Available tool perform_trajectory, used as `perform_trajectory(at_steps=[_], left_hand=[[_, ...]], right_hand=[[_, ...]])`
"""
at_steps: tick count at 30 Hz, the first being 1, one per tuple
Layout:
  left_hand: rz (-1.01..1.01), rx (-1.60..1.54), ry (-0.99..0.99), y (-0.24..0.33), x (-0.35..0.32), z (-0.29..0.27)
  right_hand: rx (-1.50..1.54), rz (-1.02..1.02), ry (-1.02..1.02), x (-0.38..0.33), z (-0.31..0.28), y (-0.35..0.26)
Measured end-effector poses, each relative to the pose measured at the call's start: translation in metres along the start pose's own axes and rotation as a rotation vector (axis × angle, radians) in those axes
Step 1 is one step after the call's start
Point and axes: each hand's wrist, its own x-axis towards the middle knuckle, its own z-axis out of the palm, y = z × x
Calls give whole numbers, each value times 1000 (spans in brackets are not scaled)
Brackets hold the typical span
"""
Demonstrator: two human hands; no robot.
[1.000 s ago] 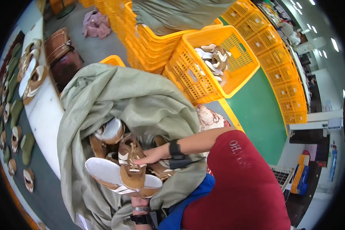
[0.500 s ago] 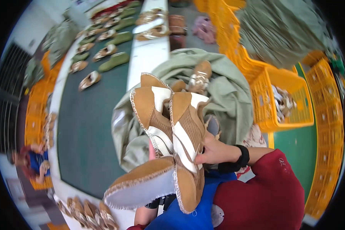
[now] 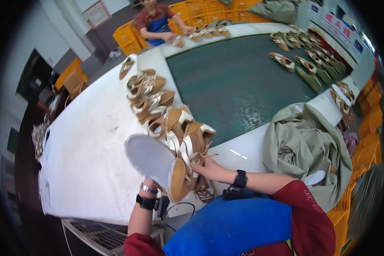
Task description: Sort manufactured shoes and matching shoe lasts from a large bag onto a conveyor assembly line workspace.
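Observation:
A bunch of tan and white shoe uppers [image 3: 185, 138] with stitched edges is held between my two hands, over the near edge of the white table. One of them turns its pale grey underside [image 3: 149, 158] up toward the left. My right hand [image 3: 213, 169] closes on the bunch from the right, by the laces. From below left, my left hand [image 3: 151, 184] grips it, with most of its fingers hidden behind the uppers. Just beyond stands a row of similar uppers [image 3: 151, 102] on the white tabletop [image 3: 89, 149].
A dark green belt [image 3: 226, 94] carries tan uppers and green foot-shaped pieces [image 3: 309, 80] at its far right. A grey-green cloth sack [image 3: 307, 141] stands to my right, beside orange crates [image 3: 362, 141]. Across the belt a co-worker [image 3: 155, 23] handles a row of uppers.
My view and body have turned left, away from the sack. The held uppers have moved from over the sack to the white table beside the row of uppers.

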Motion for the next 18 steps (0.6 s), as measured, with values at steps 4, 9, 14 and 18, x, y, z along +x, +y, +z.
perform_trajectory(at_steps=[4,9,14,18], left_hand=[[-18,24,44,-4,2,-45],[-95,-174,164,-5,-12,-91],[-228,-525,280,34,-20,-89],[-97,-560,275,35,-27,-98]], right_hand=[[477,414,70,37,18,63],[397,554,156,49,-39,92],[-248,439,-21,26,-103,92],[-625,334,-75,20,-119,96]])
